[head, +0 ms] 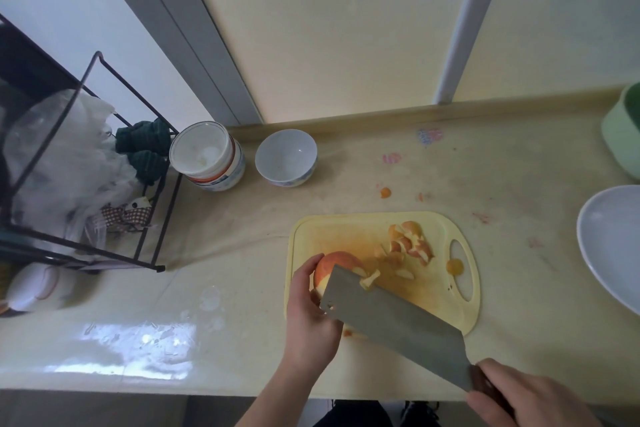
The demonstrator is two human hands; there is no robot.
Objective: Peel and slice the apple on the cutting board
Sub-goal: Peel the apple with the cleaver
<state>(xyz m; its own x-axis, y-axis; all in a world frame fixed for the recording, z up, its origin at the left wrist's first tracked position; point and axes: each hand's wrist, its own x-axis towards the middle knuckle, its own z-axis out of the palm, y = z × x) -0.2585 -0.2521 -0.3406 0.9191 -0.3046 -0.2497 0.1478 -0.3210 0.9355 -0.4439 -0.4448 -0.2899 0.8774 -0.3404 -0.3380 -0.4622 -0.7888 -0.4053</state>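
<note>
head view:
left hand (309, 319): curled round apple (334, 265), at board's (346, 225) near-left part
right hand (519, 395): gripping cleaver (398, 322) handle, blade across apple, slice on top edge
apple: part-peeled, orange skin on top
peels (410, 243): piled on board, right of apple
desk (207, 253): two bowls (285, 158) behind, plate (609, 239) right, rack (86, 184) left

Apple (334, 265) on cutting board (325, 229), peels (410, 243) right of it, two bowls (286, 158) behind
</note>
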